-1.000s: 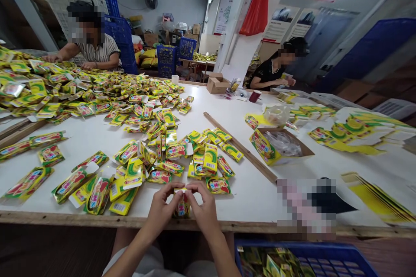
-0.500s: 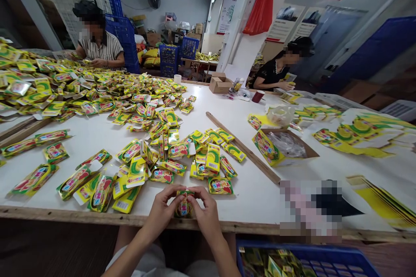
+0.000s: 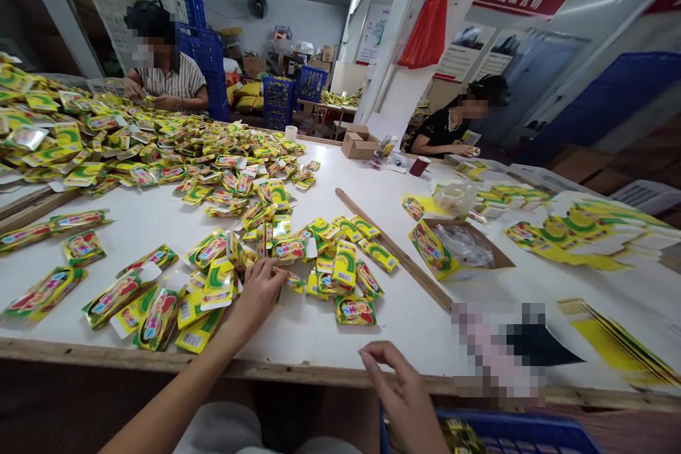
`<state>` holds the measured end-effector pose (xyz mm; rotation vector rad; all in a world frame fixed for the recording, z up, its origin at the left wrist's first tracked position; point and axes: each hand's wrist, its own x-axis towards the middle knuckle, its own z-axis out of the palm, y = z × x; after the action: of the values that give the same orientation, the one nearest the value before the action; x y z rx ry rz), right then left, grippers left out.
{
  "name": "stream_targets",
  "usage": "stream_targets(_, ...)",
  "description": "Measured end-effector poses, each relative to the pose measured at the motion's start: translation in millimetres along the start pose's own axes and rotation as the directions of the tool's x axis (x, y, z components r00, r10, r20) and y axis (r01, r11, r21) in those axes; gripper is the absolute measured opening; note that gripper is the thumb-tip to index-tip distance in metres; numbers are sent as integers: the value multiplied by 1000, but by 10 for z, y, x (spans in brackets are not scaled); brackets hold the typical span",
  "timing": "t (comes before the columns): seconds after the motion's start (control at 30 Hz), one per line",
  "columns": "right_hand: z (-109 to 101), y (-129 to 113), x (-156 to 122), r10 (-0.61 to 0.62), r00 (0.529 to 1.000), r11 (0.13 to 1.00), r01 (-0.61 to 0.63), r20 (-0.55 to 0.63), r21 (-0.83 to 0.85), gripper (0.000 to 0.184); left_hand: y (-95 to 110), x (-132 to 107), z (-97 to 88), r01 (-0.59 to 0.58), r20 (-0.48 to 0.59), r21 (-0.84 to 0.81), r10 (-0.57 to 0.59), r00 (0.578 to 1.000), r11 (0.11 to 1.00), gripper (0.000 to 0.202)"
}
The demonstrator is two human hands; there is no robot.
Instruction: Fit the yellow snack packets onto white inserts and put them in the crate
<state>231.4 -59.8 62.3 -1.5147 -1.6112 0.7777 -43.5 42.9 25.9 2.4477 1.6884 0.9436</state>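
My left hand reaches into the near cluster of small printed cartons. Its bent fingers close over a small yellow-and-green carton, most of which they hide. Lower right, my right hand hovers above the table's front edge, thumb and forefinger apart, with nothing between them. Between and beyond the hands lie more cartons, among them a carton with a fruit print and an upright yellow carton. Some cartons have white end flaps standing out.
A large carton heap spreads left. A wooden strip crosses the white table. An open box of clear plastic and flat yellow card lie right. A blue basket holds cartons below. Two people sit opposite.
The carton that both hands held at the table edge is gone from them. My left hand has moved forward into the cluster; my right hand has moved right and down, fingers parted.
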Motion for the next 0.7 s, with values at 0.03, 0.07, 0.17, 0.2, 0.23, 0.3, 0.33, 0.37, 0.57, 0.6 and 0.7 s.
stream_targets(0.03,154,16,24,27,1000,997,-26,-10,78,25,41,-73,-8,-38,-27,-32,37,999,999,36)
stream_targets(0.07,308,33,61,50,998,987,-45,-26,153,26,85,-164,-17,-78,-58,-71,74,996,994,36)
stream_targets(0.17,717,62,224,58,998,929,-46,-23,367,30,206,-450,-30,-181,-125,-204,158,980,962,37)
stream_targets(0.2,828,56,284,43,999,901,-38,-1,433,32,233,-522,-24,-192,-130,-246,164,978,950,36)
stream_targets(0.23,925,45,340,27,999,869,-33,19,494,33,253,-574,-13,-190,-126,-290,159,979,938,36)
stream_targets(0.3,1076,13,424,8,1000,808,-23,28,588,33,277,-622,18,-144,-116,-393,106,987,908,37)
stream_targets(0.33,1130,0,448,8,1000,792,-12,9,610,32,284,-623,35,-96,-117,-454,48,992,886,37)
stream_targets(0.37,1170,-8,459,9,1000,788,4,-18,616,32,292,-617,50,-34,-118,-526,-33,992,850,37)
stream_targets(0.57,1204,37,356,-46,999,865,53,-25,499,29,370,-568,68,320,166,-825,-340,926,467,33)
stream_targets(0.6,1186,42,346,-54,999,878,47,2,477,27,376,-562,59,347,210,-823,-327,921,450,29)
stream_targets(0.7,1114,28,382,-81,994,912,47,67,408,18,362,-528,27,374,255,-817,-306,917,439,24)
